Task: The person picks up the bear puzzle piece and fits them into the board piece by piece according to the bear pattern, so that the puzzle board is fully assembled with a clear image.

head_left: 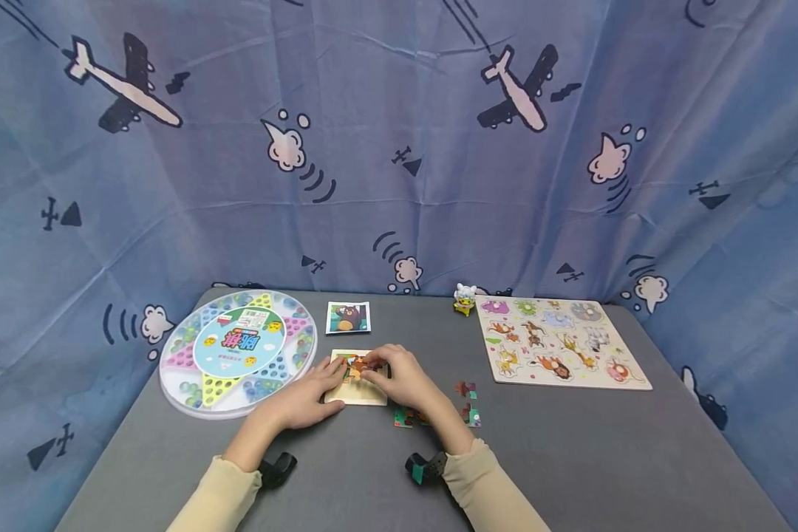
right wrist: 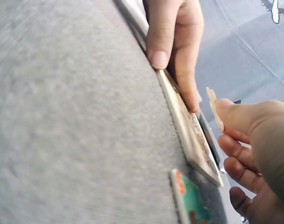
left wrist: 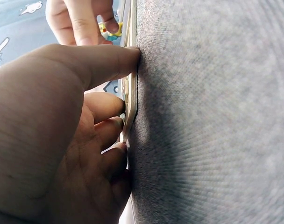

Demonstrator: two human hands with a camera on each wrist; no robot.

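Observation:
A small wooden puzzle board [head_left: 359, 397] lies on the table with some coloured pieces in its frame. My left hand [head_left: 307, 394] rests at its left side, thumb against the near edge and fingers extended onto the board. Above the board's right part, my right hand [head_left: 400, 377] pinches a thin puzzle piece [right wrist: 213, 108] between thumb and index finger, raised off the board in the right wrist view. The piece shows edge-on there, so its picture is hidden. Near the right forearm lie several loose puzzle pieces [head_left: 474, 418], some partly covered by the arm.
Behind the board lies a bear picture card [head_left: 349, 318]. A round Chinese checkers set [head_left: 173, 373] stands at the left. A small figurine [head_left: 465, 298] and an animal peg puzzle [head_left: 572, 347] are at the back right. A printed curtain [head_left: 399, 214] hangs behind the table.

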